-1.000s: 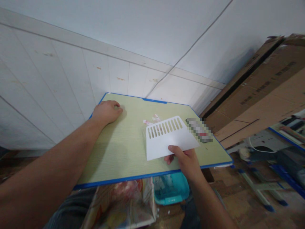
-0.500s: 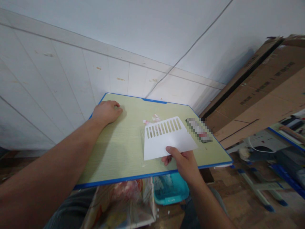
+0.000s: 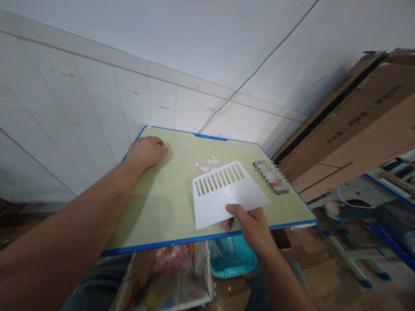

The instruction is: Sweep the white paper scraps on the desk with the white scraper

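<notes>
Fingers (image 3: 235, 210) of the right hand (image 3: 254, 224) are closed on the near edge of a white slotted card (image 3: 223, 201), thumb on top. It is held over a pale green desk (image 3: 171, 185); whether contact is made cannot be told. The left hand (image 3: 147, 150) is rested at the desk's left side, loosely curled, nothing seen in it. So far the card is in hand; pink-and-white scraps (image 3: 201, 166) are left loose beyond it. Compared with a second ago, the card has been drawn nearer the front edge, and the scraps are less covered.

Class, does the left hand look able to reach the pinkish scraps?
Probably yes: the left hand rests on the desk, and nothing visible blocks its way to the pinkish scraps.
</notes>
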The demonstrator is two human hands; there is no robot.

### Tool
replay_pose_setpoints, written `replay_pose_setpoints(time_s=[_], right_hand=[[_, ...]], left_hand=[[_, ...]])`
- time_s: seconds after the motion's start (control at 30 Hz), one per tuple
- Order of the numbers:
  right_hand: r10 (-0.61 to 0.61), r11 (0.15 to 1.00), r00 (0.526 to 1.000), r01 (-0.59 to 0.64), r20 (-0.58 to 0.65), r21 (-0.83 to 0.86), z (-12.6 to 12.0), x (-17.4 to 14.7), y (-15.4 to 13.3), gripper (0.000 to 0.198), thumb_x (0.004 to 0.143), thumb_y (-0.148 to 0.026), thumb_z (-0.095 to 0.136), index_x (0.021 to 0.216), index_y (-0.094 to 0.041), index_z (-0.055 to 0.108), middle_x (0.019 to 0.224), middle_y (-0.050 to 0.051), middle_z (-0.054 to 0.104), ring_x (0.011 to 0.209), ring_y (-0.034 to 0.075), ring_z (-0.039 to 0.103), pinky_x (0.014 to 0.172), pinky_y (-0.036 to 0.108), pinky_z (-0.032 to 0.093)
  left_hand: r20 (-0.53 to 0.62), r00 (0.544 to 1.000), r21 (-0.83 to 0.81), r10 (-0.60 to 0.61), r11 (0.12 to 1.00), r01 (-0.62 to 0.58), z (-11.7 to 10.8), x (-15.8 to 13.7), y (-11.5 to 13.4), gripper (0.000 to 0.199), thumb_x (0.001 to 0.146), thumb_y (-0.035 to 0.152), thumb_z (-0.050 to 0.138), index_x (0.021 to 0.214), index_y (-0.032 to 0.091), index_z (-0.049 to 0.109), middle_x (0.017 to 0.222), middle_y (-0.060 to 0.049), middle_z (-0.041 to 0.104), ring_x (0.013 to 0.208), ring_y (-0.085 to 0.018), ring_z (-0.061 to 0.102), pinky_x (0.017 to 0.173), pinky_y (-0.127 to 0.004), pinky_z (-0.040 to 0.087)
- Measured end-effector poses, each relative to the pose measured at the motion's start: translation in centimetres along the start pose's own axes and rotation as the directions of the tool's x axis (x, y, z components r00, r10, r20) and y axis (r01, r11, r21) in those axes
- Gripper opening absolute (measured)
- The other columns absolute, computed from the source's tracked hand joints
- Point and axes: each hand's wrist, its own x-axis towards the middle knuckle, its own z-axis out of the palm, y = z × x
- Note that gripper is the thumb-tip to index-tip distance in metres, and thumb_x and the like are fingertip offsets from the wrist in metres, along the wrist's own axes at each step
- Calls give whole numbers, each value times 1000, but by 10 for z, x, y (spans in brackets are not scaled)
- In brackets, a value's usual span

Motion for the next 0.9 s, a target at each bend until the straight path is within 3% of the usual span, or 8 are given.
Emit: replay_pose_setpoints(time_s=[0.2, 0.5, 0.6, 0.73, 0.9], right_hand=[[7, 1000, 999, -8, 39, 18, 4, -1, 11, 35, 93, -46, 85, 67, -26, 74, 56, 4, 73, 48, 23, 71, 53, 34, 62], [7, 999, 993, -12, 120, 43, 7, -6, 4, 35, 92, -44, 86, 65, -25, 74, 55, 4, 74, 47, 23, 71, 51, 33, 62], [-53, 997, 998, 55, -31, 54, 0, 5, 8, 35, 95, -44, 86, 68, -24, 76, 57, 5, 76, 49, 22, 72, 54, 33, 64], [-140, 988, 949, 155, -283, 29, -17, 35, 11, 33, 89, -52, 93, 81, -22, 81, 68, 8, 84, 52, 23, 74, 52, 33, 62], [-145, 989, 934, 140, -326, -39, -24, 64, 9, 38, 81, -55, 98, 82, -21, 82, 70, 12, 86, 53, 24, 76, 52, 33, 61]], left_hand=[[1, 1000, 10, 1, 1000, -1, -1, 1, 1, 61, 107, 49, 57, 151, 21, 90, 167, -17, 83, 157, -42, 76, 128, -50, 61], [-3, 1000, 8, -21, 1000, 21, -5, -4, 6, 59, 108, 46, 58, 151, 22, 90, 168, -16, 82, 158, -43, 75, 129, -50, 60], [-13, 1000, -2, -14, 1000, 14, -4, -4, 5, 58, 108, 48, 61, 151, 23, 91, 166, -15, 83, 153, -43, 78, 127, -49, 62], [-14, 1000, -1, -8, 1000, 8, -3, -3, 4, 58, 107, 48, 61, 149, 23, 91, 166, -14, 84, 153, -42, 78, 128, -49, 62], [-18, 1000, 1, -4, 1000, 4, -2, -3, 4, 61, 107, 50, 58, 149, 22, 91, 164, -16, 84, 154, -44, 77, 128, -52, 62]])
